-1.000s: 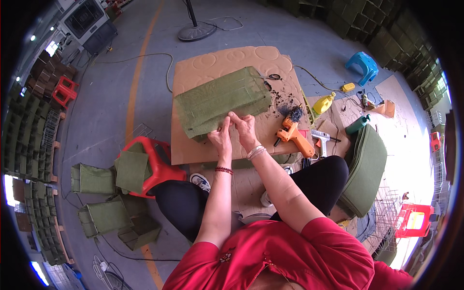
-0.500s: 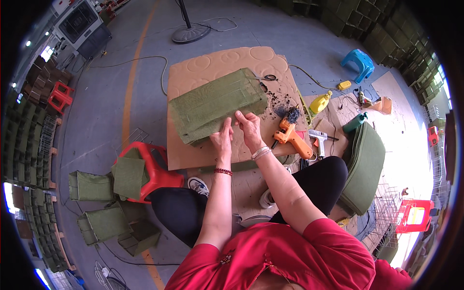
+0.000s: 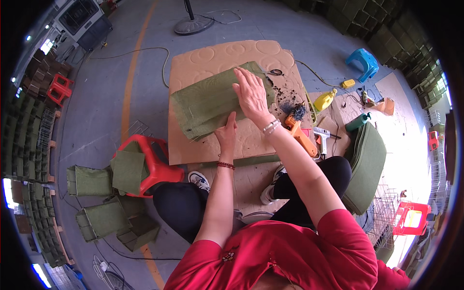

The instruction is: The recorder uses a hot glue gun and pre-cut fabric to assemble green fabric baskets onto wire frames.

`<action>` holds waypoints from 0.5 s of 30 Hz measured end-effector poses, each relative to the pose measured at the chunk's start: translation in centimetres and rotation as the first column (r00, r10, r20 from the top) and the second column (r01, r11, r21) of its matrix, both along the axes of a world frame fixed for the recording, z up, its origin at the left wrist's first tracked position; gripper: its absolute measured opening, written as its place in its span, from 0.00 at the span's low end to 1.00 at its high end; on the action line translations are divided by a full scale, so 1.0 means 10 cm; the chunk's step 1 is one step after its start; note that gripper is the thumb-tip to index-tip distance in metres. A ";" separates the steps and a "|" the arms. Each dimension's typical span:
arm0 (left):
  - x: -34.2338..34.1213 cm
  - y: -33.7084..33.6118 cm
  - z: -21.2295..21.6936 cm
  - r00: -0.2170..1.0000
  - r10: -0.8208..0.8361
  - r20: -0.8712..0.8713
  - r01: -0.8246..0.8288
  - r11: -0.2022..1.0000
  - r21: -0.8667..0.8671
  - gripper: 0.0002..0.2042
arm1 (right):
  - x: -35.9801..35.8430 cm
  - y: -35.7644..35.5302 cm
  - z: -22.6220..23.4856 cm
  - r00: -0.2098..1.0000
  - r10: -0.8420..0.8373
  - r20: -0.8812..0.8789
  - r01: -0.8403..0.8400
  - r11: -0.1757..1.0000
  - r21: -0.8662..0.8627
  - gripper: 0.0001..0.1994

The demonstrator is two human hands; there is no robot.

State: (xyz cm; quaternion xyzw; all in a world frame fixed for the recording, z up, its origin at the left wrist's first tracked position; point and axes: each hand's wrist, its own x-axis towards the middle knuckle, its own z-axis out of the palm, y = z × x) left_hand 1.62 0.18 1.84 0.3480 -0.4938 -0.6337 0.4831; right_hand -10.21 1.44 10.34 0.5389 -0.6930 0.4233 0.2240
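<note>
Green box (image 3: 205, 102) beneath straight-fingered right grip (image 3: 253, 99), left grip (image 3: 226, 135) at near edge

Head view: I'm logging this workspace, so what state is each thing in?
Green box, lying on the cardboard
Left hand, thumb extended, fingers partly hidden
Right hand, open over the box
Orange glue gun, lying down, partly hidden
Scissors, lying down; open or shut unclear
Green sheets, stacked
Red stool, partly covered by green pieces
</note>
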 end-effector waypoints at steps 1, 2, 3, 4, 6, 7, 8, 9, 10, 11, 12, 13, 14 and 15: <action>-0.01 0.00 0.00 1.000 0.010 0.007 -0.010 0.999 -0.032 0.17 | -0.02 -0.06 -0.04 0.984 -0.025 -0.177 0.035 0.998 0.053 0.21; -0.01 0.01 -0.01 1.000 0.009 0.010 -0.009 1.000 -0.024 0.17 | -0.02 -0.06 -0.09 0.984 -0.024 -0.175 0.035 0.998 0.061 0.21; 0.02 0.02 -0.01 1.000 0.016 0.020 -0.015 1.000 -0.019 0.17 | 0.01 -0.05 -0.13 0.991 -0.027 -0.129 0.038 0.995 0.089 0.22; 0.03 0.03 0.00 0.999 0.020 0.029 -0.020 1.000 -0.014 0.16 | 0.03 -0.05 -0.15 0.996 -0.032 -0.083 0.042 0.992 0.118 0.23; -0.01 0.03 0.04 0.999 -0.005 -0.042 0.005 1.000 0.004 0.16 | 0.00 -0.08 -0.19 0.999 -0.019 -0.046 0.025 0.991 0.134 0.23; -0.03 0.04 0.05 0.993 -0.038 -0.116 0.040 0.999 0.012 0.15 | -0.02 -0.08 -0.20 1.000 -0.017 -0.011 0.018 0.990 0.143 0.24; -0.04 0.05 0.06 0.992 -0.037 -0.117 0.039 0.999 0.016 0.15 | -0.02 -0.08 -0.22 1.000 -0.021 -0.011 0.022 0.988 0.153 0.25; -0.04 0.06 0.05 0.993 -0.067 -0.097 0.070 0.997 0.029 0.15 | 0.00 -0.08 -0.22 1.000 -0.017 -0.011 0.018 0.988 0.155 0.25; -0.03 0.05 0.04 0.992 -0.098 -0.078 0.101 0.994 0.041 0.14 | 0.02 -0.08 -0.22 1.000 -0.010 -0.012 0.012 0.983 0.184 0.25; -0.03 0.03 0.04 0.992 -0.094 -0.078 0.097 0.994 0.041 0.14 | 0.04 -0.09 -0.21 1.000 -0.003 -0.013 0.006 0.977 0.211 0.26; -0.03 0.02 0.03 0.993 -0.092 -0.068 0.096 0.994 0.050 0.14 | 0.03 -0.07 -0.20 1.000 -0.003 -0.015 0.006 0.977 0.215 0.26; -0.02 0.02 0.02 0.994 -0.090 -0.058 0.093 0.994 0.057 0.14 | 0.03 -0.05 -0.17 0.998 0.025 -0.050 -0.014 0.977 0.214 0.26; -0.02 0.03 0.01 0.994 -0.087 -0.059 0.090 0.994 0.058 0.14 | 0.04 -0.04 -0.15 0.995 0.053 -0.084 -0.035 0.977 0.211 0.27; -0.05 0.04 0.00 0.994 -0.090 -0.065 0.095 0.993 0.074 0.14 | 0.02 -0.02 -0.16 0.994 0.052 -0.091 -0.031 0.976 0.215 0.27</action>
